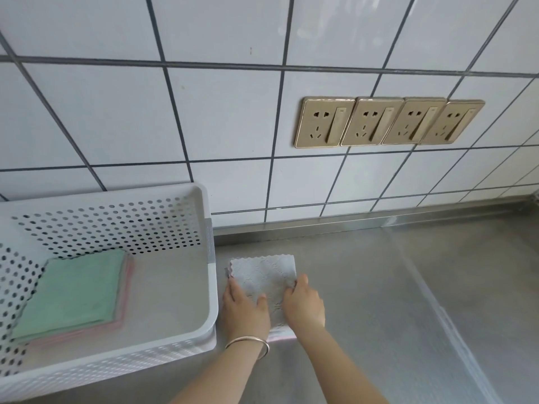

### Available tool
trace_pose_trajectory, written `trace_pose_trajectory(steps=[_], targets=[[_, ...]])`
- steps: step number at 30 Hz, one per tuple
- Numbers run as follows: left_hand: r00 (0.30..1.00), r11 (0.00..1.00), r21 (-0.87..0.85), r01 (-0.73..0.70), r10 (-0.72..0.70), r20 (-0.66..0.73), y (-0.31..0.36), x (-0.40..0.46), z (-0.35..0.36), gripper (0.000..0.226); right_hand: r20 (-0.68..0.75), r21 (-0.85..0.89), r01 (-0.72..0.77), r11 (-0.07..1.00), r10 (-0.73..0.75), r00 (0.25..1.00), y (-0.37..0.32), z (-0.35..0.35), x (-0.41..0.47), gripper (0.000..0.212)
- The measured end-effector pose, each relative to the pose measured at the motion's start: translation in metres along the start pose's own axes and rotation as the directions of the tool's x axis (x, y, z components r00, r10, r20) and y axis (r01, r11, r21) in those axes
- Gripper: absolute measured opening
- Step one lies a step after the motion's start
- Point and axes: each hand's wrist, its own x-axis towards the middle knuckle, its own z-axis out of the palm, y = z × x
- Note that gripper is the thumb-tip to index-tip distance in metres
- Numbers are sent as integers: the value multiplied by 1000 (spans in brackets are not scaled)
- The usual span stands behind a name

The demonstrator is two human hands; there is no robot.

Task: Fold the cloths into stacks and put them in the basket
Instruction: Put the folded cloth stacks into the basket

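Observation:
A folded pale grey cloth (264, 277) with wavy edges lies flat on the steel counter, just right of the basket. My left hand (244, 309) rests on its near left part, thumb spread across the fabric. My right hand (304, 303) presses on its near right edge, fingers curled at the cloth's side. The white perforated basket (212, 290) stands at the left. Inside it lies a stack of folded cloths, a green cloth (75, 293) on top and pink cloths (124, 313) showing beneath at the right and near edges.
The steel counter (379, 301) stretches to the right, with a raised seam (431, 293) running diagonally toward the front. A white tiled wall (204, 112) rises behind, carrying a row of several gold power sockets (388, 122). A metal bangle (252, 344) circles my left wrist.

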Motion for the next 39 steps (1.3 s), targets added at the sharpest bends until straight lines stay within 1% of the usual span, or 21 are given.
trace_pose_trajectory(steps=[3, 5, 7, 9, 11, 13, 15, 16, 19, 21, 23, 26, 28, 29, 31, 33, 34, 35, 37, 38, 39], targets=[[999, 998, -38, 48, -48, 8, -3, 7, 4, 74, 52, 42, -11, 999, 9, 999, -1, -3, 2, 17], [986, 985, -50, 165, -164, 14, -8, 10, 7, 71, 82, 71, -34, 997, 28, 996, 0, -3, 5, 16], [951, 950, -30, 309, -308, 37, -13, 16, 10, 74, 119, 160, -98, 982, 79, 990, 1, 1, 6, 17], [922, 924, -3, 382, -381, 72, -17, 21, 12, 79, 172, 233, -179, 956, 140, 975, 2, 6, 7, 34], [913, 917, -7, 398, -395, 101, -18, 25, 11, 80, 234, 220, -245, 944, 193, 953, 0, 8, 10, 49], [906, 914, -21, 406, -399, 139, -14, 26, 7, 76, 293, 182, -252, 951, 192, 937, -2, 3, 12, 47], [897, 911, -39, 411, -397, 194, -4, 21, 3, 71, 292, 193, -233, 953, 171, 941, -3, -8, 6, 45], [899, 912, -75, 404, -381, 214, 4, 15, 0, 69, 270, 242, -248, 938, 180, 946, -2, -14, 1, 46], [944, 930, -223, 294, -246, 219, 38, -9, -11, 59, 97, 430, -241, 870, 221, 970, -1, -40, -17, 47], [978, 939, -308, 151, -96, 186, 68, -28, -24, 54, -62, 540, -166, 825, 236, 970, -6, -71, -30, 46], [988, 920, -390, -44, 99, 122, 98, -47, -47, 50, -223, 630, -32, 776, 221, 949, -20, -110, -47, 42], [936, 817, -475, -327, 349, -44, 133, -65, -104, 49, -404, 667, 204, 717, 118, 907, -59, -159, -80, 32], [903, 780, -459, -426, 402, -154, 136, -67, -153, 49, -435, 677, 311, 667, 21, 900, -95, -170, -104, 26], [890, 766, -454, -455, 407, -205, 135, -65, -175, 45, -439, 680, 355, 642, -31, 898, -112, -171, -112, 26], [861, 770, -399, -498, 384, -332, 118, -57, -222, 36, -389, 711, 400, 578, -150, 909, -150, -156, -127, 26], [850, 820, -328, -470, 320, -418, 93, -44, -259, 33, -259, 727, 353, 589, -241, 935, -186, -126, -131, 29], [869, 860, -303, -410, 268, -415, 78, -32, -274, 33, -183, 726, 309, 614, -261, 948, -204, -109, -131, 32], [899, 910, -261, -323, 208, -386, 61, -18, -284, 34, -107, 720, 258, 644, -265, 958, -218, -91, -130, 35], [970, 981, -151, -125, 89, -226, 30, 17, -291, 38, 63, 652, 131, 747, -225, 972, -234, -57, -117, 37], [989, 992, -103, -67, 52, -135, 18, 36, -291, 36, 159, 597, 68, 799, -201, 966, -239, -42, -112, 39], [998, 998, -53, -29, 26, -50, 7, 50, -289, 31, 211, 483, 54, 874, -176, 961, -241, -29, -107, 45]])
